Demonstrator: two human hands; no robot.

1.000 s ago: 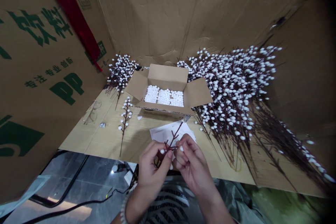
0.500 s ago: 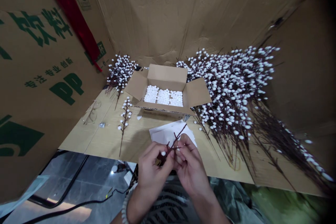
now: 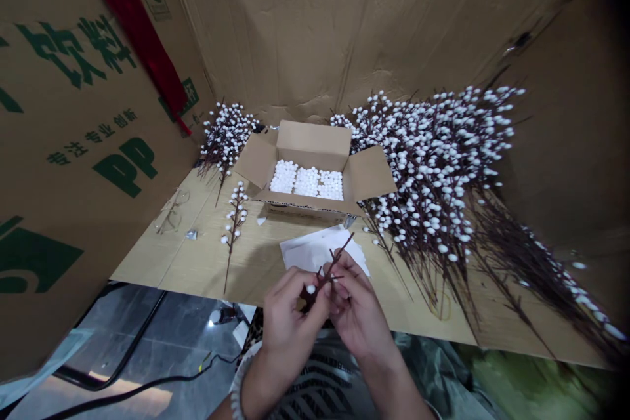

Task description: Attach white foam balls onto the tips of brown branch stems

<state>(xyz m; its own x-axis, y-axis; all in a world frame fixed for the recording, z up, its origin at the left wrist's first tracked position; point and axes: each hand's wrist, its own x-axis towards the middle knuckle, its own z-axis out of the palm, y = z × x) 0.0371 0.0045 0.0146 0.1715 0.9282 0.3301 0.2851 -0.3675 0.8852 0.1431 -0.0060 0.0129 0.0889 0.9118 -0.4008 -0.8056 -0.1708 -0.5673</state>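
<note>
- Brown twig, thin and forked, is up in both hands near the table's near edge, its tip slanting far and right, white paper beyond.
- Left hand has it clamped between thumb and fingers; right hand has fingertips pinched on a side shoot, though I can't tell whether a berry sits between them.
- Step in hand, I'd judge: working that one shoot, which seems to call for steady left support and a light right touch.
- One white berry shows by the left fingers; the far tip looks bare, unlike the berried sprig lying left.
</note>
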